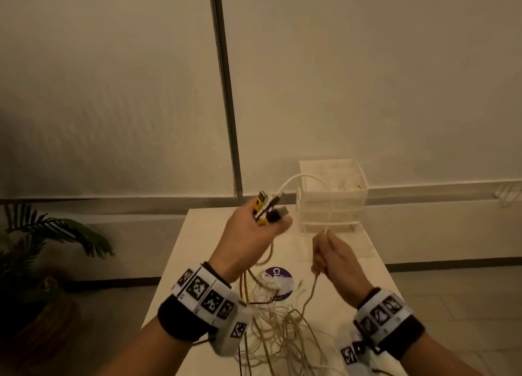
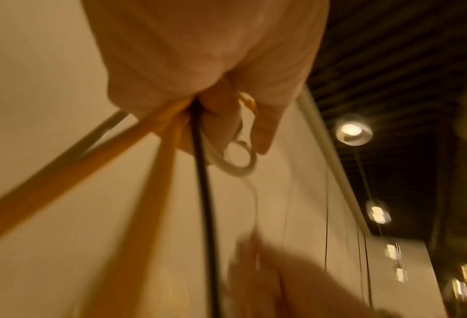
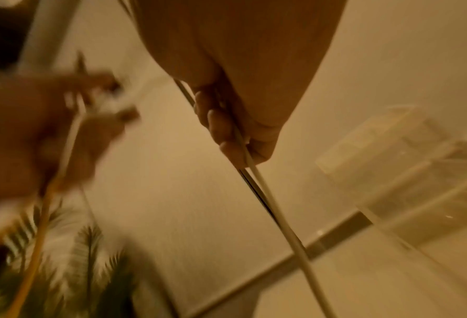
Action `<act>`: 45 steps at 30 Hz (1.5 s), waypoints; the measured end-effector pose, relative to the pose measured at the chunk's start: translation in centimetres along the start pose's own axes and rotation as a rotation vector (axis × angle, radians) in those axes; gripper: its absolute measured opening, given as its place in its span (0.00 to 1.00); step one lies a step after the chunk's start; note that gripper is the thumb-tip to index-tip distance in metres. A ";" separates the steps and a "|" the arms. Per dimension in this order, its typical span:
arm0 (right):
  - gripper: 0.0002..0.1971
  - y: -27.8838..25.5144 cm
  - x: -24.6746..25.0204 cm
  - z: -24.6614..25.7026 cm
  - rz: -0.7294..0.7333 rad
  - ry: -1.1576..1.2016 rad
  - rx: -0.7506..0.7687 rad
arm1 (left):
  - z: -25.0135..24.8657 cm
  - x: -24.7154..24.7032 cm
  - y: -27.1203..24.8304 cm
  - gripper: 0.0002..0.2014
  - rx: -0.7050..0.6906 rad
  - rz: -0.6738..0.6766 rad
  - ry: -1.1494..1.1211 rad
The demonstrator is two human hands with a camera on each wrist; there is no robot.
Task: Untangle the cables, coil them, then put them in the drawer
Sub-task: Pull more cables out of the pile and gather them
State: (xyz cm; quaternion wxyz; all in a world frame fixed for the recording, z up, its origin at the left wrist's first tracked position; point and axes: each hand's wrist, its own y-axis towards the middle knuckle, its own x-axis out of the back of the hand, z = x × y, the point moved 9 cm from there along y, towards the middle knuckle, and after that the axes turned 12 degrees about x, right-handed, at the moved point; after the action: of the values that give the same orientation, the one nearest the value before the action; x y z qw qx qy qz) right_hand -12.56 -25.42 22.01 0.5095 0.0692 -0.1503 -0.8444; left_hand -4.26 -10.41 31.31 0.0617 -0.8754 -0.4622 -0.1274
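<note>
My left hand (image 1: 260,226) is raised over the table and grips a bundle of cable ends (image 1: 268,206): yellow, black and white plugs stick out above the fingers. Yellow and black cables (image 2: 169,163) hang from that fist, with a white loop (image 2: 239,158) beside the fingers. A white cable (image 1: 299,178) arcs from the bundle toward the drawer unit (image 1: 333,197). My right hand (image 1: 330,254) pinches a thin white cable (image 3: 270,200) that runs through its curled fingers. A tangle of cables (image 1: 279,327) lies on the table below both hands.
The clear plastic drawer unit stands at the far right of the white table (image 1: 197,251). A purple round sticker (image 1: 278,279) lies under the tangle. A metal pole (image 1: 226,93) rises behind the table. A potted plant (image 1: 42,248) stands on the floor at left.
</note>
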 end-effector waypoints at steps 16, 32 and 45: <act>0.16 1.0 -3.0 9.5 0.310 -0.333 0.175 | 0.1 -3.2 0.0 0.05 0.066 0.079 -0.313; 0.15 -3.8 -3.0 1.4 0.265 -0.332 0.083 | -3.8 3.4 -0.6 0.08 -0.144 -0.202 -0.202; 0.15 -1.5 -2.3 9.0 0.211 -0.233 0.212 | 1.9 -3.0 -1.8 0.05 0.087 0.050 -0.355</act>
State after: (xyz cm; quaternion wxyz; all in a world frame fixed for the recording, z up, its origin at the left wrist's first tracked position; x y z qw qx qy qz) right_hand -15.11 -21.11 29.93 0.5643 0.0080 -0.3029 -0.7680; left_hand -7.04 -11.31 28.65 0.0202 -0.8919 -0.4489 0.0507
